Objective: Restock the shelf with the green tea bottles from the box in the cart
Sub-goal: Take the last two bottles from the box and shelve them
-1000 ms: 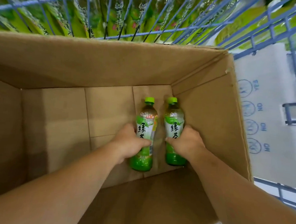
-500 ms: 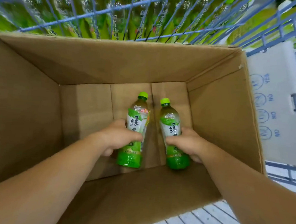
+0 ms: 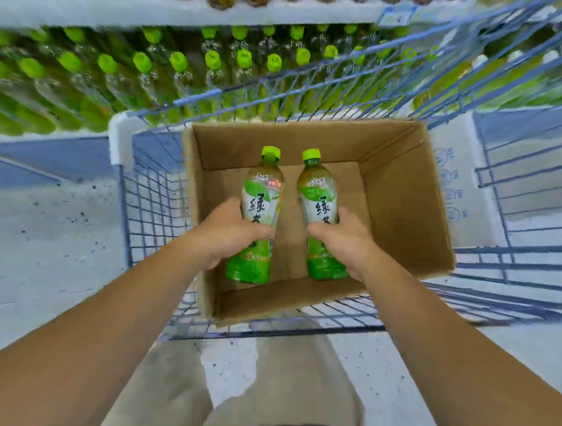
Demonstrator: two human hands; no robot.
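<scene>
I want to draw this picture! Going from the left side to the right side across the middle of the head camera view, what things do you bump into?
Speckled floor → blue cart's wire side → left hand → left bottle → right bottle → right hand → cardboard box's right wall → white carton with blue print

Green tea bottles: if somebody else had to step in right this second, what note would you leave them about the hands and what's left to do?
Left hand: fingers wrapped around the left green tea bottle.
Right hand: gripping the right green tea bottle.
Both bottles are held caps forward over the open cardboard box in the blue wire cart. No other bottles show in the box.
The shelf ahead already holds rows of green-capped bottles.
Left to do: carry these two to the shelf and set them in.
</scene>
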